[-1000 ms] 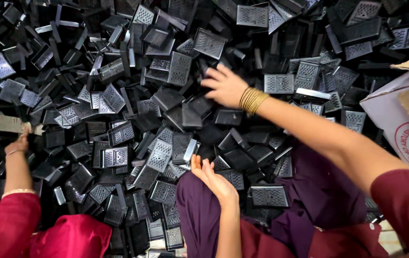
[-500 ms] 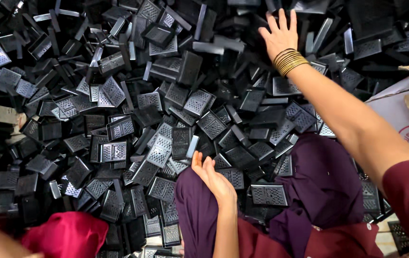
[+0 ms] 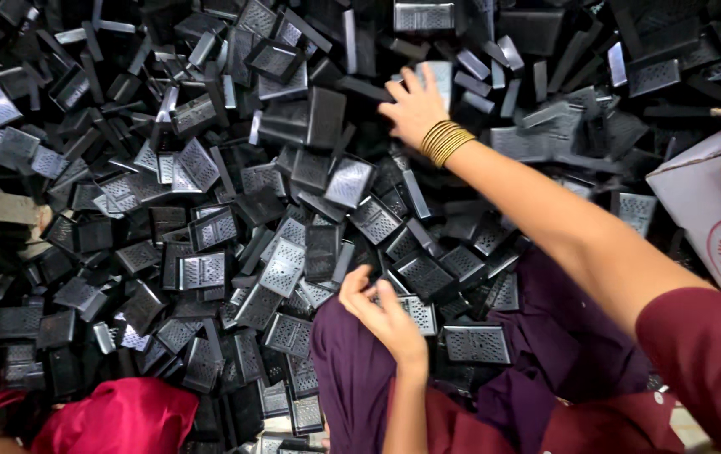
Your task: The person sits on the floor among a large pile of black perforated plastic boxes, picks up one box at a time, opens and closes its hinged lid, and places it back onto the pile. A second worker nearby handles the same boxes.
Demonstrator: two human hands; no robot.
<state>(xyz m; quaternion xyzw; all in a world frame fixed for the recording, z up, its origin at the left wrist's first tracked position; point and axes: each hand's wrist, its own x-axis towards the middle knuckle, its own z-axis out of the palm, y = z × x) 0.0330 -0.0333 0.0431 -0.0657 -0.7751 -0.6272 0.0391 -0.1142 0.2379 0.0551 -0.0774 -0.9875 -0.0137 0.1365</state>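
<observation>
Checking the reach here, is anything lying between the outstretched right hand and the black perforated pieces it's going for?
Nothing visible does. The right hand with gold bangles already rests on the heap of black perforated metal pieces. The left hand sits nearer, by the purple cloth.

Heap of black perforated trays (image 3: 234,219) — jumbled, tilted, overlapping — many lying face up.

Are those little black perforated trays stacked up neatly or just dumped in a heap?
Dumped: the black perforated trays lie tilted, overlapping and facing every way, with no stacks. The right hand reaches into them.
</observation>
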